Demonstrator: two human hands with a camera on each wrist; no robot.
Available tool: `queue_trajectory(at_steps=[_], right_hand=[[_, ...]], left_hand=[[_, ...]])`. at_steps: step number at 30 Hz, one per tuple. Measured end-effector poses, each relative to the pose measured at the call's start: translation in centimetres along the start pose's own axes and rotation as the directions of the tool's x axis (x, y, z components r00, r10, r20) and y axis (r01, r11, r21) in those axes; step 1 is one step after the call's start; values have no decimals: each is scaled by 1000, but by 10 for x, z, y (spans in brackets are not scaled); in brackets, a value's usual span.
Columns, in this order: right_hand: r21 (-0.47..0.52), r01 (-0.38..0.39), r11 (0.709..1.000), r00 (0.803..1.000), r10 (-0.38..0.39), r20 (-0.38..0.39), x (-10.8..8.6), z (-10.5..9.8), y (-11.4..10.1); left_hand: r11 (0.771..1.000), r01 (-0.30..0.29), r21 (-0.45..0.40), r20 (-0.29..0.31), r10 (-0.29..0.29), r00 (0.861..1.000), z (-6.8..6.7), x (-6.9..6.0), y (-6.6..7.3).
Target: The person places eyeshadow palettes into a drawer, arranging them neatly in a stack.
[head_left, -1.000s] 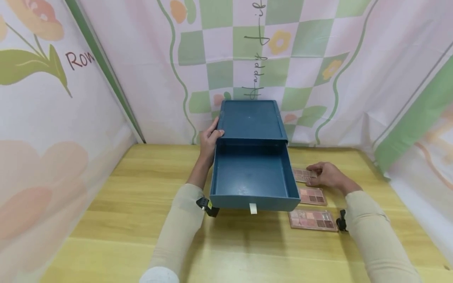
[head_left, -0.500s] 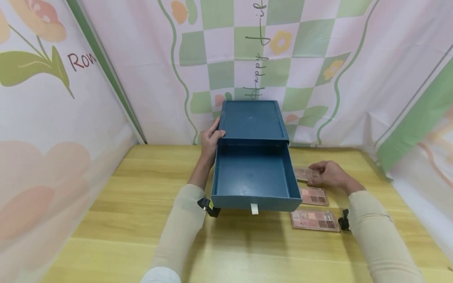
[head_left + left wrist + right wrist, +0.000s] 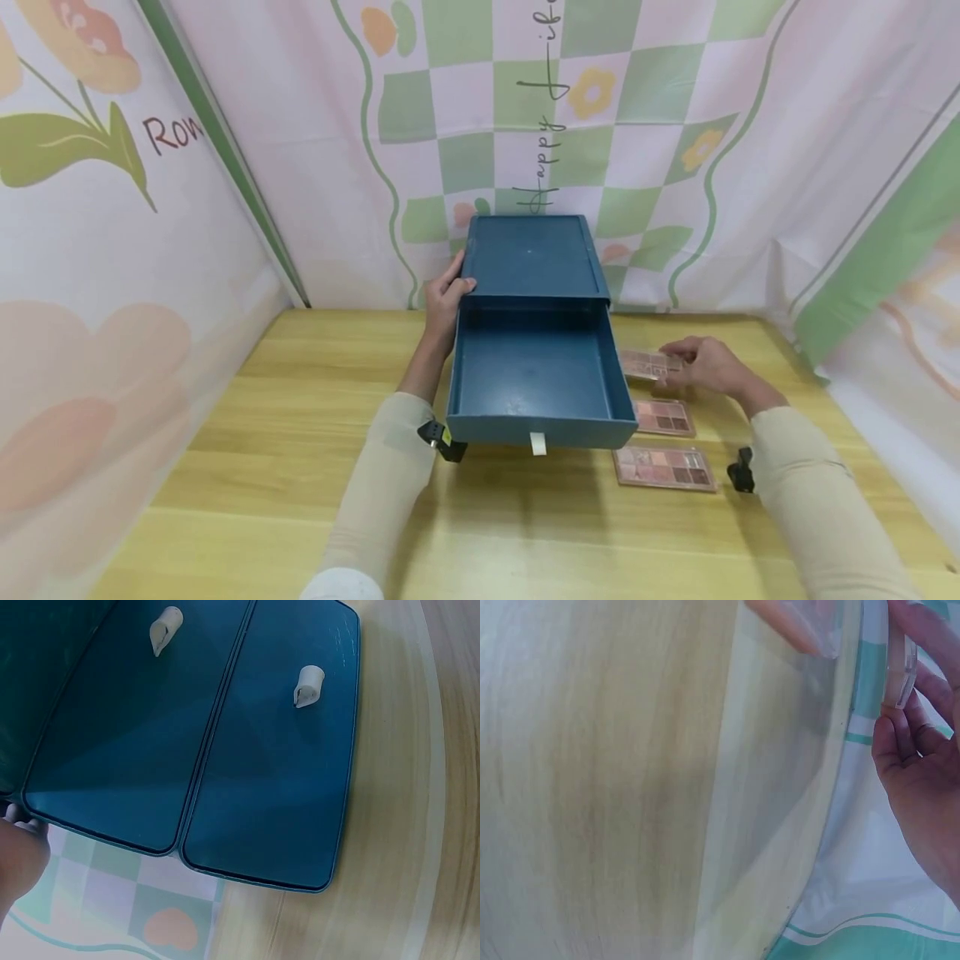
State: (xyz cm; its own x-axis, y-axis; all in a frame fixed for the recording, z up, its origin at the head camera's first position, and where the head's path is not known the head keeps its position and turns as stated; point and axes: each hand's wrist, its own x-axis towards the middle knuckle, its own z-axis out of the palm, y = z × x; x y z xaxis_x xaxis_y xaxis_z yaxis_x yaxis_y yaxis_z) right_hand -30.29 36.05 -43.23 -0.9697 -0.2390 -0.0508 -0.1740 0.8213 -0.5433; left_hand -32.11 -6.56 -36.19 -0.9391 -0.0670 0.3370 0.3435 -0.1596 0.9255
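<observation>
A blue drawer box (image 3: pixel 534 257) stands in the middle, its top drawer (image 3: pixel 531 367) pulled out and empty inside. The left hand (image 3: pixel 444 302) grips the box's left side, thumb on the top edge. In the left wrist view, two drawer fronts (image 3: pixel 270 765) with white tabs show, and part of the left hand (image 3: pixel 21 851) lies at the box's edge. Right of the box, the right hand (image 3: pixel 708 367) pinches the far palette (image 3: pixel 647 364) by its right end. The right wrist view shows the palette (image 3: pixel 898 671) between thumb and fingers of the right hand (image 3: pixel 926 757).
Two more palettes, a middle one (image 3: pixel 665 417) and a larger near one (image 3: pixel 665 467), lie on the wooden table (image 3: pixel 300 467) right of the drawer. A patterned curtain (image 3: pixel 525 100) hangs behind the box, with fabric at both sides.
The right hand has shifted slightly to the right, with the far palette showing more beside the drawer. The left hand still grips the box, and the drawer stays out.
</observation>
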Motion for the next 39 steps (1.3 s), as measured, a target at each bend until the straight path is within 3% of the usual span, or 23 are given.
queue_trajectory(at_steps=[11, 21, 39], right_hand=[[-9, 65, 998, 997, -66, -50, -9, -9, -18], [-87, 93, 992, 988, -103, -112, -17, -26, -38], [-138, 90, 986, 989, -105, -103, -37, -53, -64]], left_hand=[[1000, 4, 6, 4, -4, 1000, 0, 0, 0], [1000, 15, -11, 0, -15, 1000, -1, 0, 1], [1000, 17, -15, -11, -17, 1000, 0, -1, 3]])
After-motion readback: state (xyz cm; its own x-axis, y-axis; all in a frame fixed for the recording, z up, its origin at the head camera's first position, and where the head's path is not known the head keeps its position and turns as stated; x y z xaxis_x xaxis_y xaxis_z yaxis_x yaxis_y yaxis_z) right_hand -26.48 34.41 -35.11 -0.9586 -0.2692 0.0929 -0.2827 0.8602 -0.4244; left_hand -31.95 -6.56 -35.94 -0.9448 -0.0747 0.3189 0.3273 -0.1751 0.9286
